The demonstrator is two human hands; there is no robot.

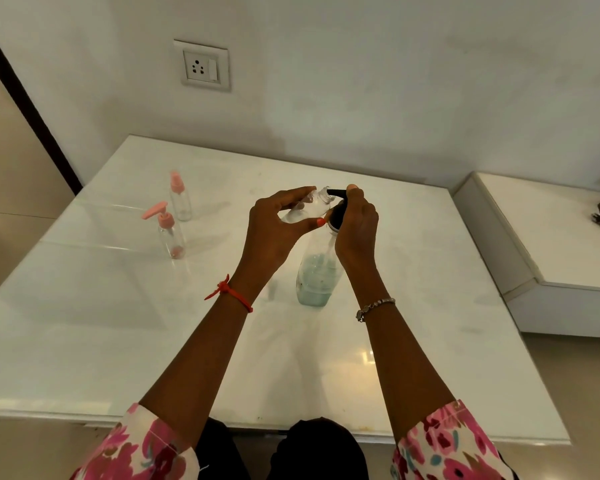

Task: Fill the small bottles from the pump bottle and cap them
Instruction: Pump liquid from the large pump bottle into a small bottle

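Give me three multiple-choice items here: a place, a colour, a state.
1. The small clear pink-pump bottle and pink-spray bottle stand: A. left of the large clear pump bottle B. right of it C. in a hand
2. Its pump head is: A. pink B. black C. white
3. The small clear bottle in the left hand is: A. capped B. uncapped C. lying flat
Key: A, both stand at the white table's left; B, dark under the right hand; B, its open mouth meets the nozzle.

We see soft, even indoor light and faint shadows. A warm glare patch sits on the glossy table (326, 358). Wide-angle distortion bends the frame edges; detail is slightly soft.
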